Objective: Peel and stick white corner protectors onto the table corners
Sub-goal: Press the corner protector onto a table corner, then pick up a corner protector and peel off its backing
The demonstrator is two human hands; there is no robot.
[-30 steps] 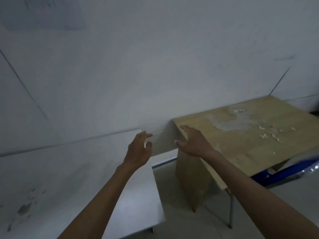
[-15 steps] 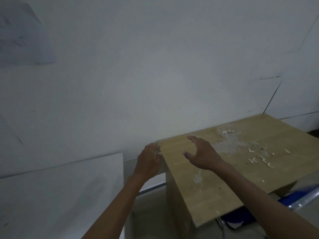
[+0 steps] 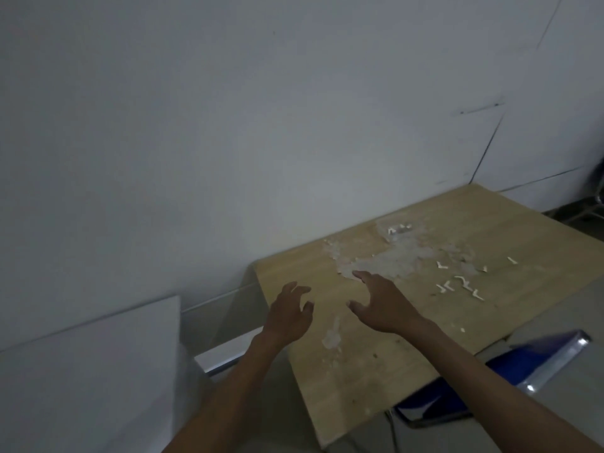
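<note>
Dim room, grey wall behind a wooden table pushed against it. We see both hands above the table's near-left part. Left hand hovers by the table's left edge, fingers loosely curled and spread, holding nothing we can make out. Right hand is further in over the table, fingers spread wide, empty. White protectors lie scattered on the table's far-right part, near a pale residue patch. A blue item sits beside the table's right edge.
</note>
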